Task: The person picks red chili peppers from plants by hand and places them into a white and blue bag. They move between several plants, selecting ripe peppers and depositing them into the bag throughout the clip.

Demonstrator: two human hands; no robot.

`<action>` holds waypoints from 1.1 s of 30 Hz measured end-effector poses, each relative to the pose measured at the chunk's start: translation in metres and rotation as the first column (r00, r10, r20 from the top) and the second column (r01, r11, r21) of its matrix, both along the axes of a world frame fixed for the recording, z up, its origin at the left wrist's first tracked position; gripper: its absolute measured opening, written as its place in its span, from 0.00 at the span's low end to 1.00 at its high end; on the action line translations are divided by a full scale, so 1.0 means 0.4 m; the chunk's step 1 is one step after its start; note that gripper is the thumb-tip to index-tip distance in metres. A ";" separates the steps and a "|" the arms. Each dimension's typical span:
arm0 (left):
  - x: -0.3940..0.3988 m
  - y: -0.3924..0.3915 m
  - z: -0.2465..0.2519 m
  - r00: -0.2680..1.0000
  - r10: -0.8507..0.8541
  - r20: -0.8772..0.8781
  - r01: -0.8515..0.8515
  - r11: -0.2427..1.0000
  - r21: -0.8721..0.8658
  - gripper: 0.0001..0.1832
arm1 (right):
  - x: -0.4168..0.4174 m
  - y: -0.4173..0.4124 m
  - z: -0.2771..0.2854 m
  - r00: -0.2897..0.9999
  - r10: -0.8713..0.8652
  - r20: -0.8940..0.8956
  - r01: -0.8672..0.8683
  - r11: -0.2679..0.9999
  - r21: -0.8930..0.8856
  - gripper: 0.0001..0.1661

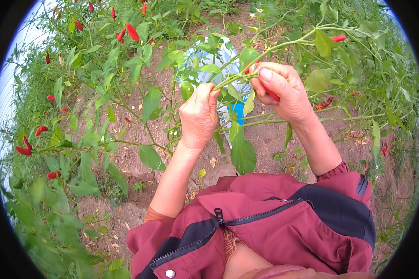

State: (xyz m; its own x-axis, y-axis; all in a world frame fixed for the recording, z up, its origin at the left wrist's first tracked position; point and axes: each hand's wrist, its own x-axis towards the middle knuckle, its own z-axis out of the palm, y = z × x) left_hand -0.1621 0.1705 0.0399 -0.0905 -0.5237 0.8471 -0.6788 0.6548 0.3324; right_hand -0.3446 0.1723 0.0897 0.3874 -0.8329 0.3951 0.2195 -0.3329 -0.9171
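Note:
My left hand (pixel 199 117) pinches a green branch (pixel 227 81) of a chili pepper plant between thumb and forefinger. Just to its right, my right hand (pixel 284 87) has its thumb and forefinger closed at small green stalks by a fork of that branch. A red chili pepper (pixel 273 95) sticks out from under the curled fingers of this hand. More red shows behind the fingertips, largely hidden. Beyond both hands, partly covered by leaves, is a white and blue plastic bag (pixel 227 52) bearing print.
Chili plants crowd both sides, with red peppers such as one (pixel 132 32) at upper left and another (pixel 338 38) at upper right. A darkened pepper (pixel 324 103) hangs right of my wrist. A side branch (pixel 262 122) crosses below my hands over bare soil (pixel 209 171).

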 end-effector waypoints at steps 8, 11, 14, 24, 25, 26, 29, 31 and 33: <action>0.048 -0.029 0.038 0.983 0.118 -0.142 -0.099 0.986 0.135 0.07 | -0.024 0.000 0.147 0.657 0.450 0.605 -0.293 0.892 -0.344 0.20; 0.070 -0.078 0.024 0.975 0.086 -0.204 -0.043 0.977 0.208 0.09 | -0.003 -0.036 0.124 0.937 0.127 0.324 0.001 0.930 -0.368 0.20; 0.078 -0.141 0.016 0.978 -0.009 -0.209 0.052 0.978 0.200 0.11 | 0.037 -0.110 0.057 0.994 -0.073 -0.084 0.069 0.996 -0.051 0.12; 0.108 -0.084 0.044 0.962 -0.032 -0.272 0.113 0.951 0.287 0.12 | 0.111 -0.159 0.042 0.719 -0.567 -0.401 0.234 0.742 -0.629 0.11; 0.120 -0.082 0.044 0.965 -0.019 -0.262 0.098 0.952 0.291 0.12 | 0.121 -0.154 0.037 0.589 -0.675 -0.445 0.160 0.636 -0.755 0.10; 0.130 -0.083 0.042 0.967 -0.005 -0.254 0.082 0.953 0.293 0.11 | 0.131 -0.151 0.029 0.474 -0.729 -0.494 0.050 0.582 -0.811 0.08; 0.153 -0.085 0.030 0.967 0.011 -0.254 0.066 0.954 0.293 0.11 | 0.138 -0.161 -0.004 0.425 -0.745 -0.514 -0.103 0.524 -0.845 0.09; 0.153 -0.091 0.021 0.968 0.020 -0.248 0.055 0.954 0.294 0.11 | 0.135 -0.171 -0.024 0.521 -0.696 -0.494 -0.118 0.514 -0.849 0.10; 0.149 -0.095 0.018 0.970 0.025 -0.243 0.050 0.953 0.299 0.10 | 0.134 -0.179 -0.034 0.489 -0.658 -0.572 -0.100 0.609 -0.787 0.11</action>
